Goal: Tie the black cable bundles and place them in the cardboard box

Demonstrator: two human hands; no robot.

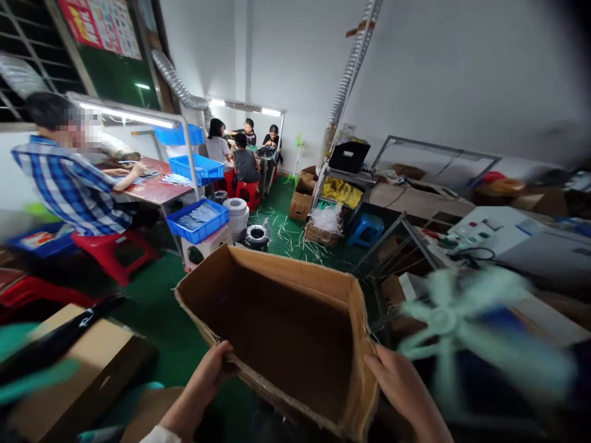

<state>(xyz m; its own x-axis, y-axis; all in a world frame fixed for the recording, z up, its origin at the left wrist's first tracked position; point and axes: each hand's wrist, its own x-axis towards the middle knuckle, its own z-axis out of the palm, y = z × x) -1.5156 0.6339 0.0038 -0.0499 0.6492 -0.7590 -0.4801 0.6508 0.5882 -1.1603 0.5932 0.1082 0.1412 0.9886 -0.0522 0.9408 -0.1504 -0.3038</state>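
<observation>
I hold an open, empty cardboard box in front of me, tilted so its inside faces me. My left hand grips the near left edge of the box, fingers curled over the rim. On the near right corner sits my right hand, with the fingers wrapped around the side wall. The box's flaps are torn and ragged along the near edge.
A closed cardboard box lies at lower left. A person in a blue checked shirt sits on a red stool at a workbench with blue trays. Several people sit at a far table. A blurred green fan stands at right.
</observation>
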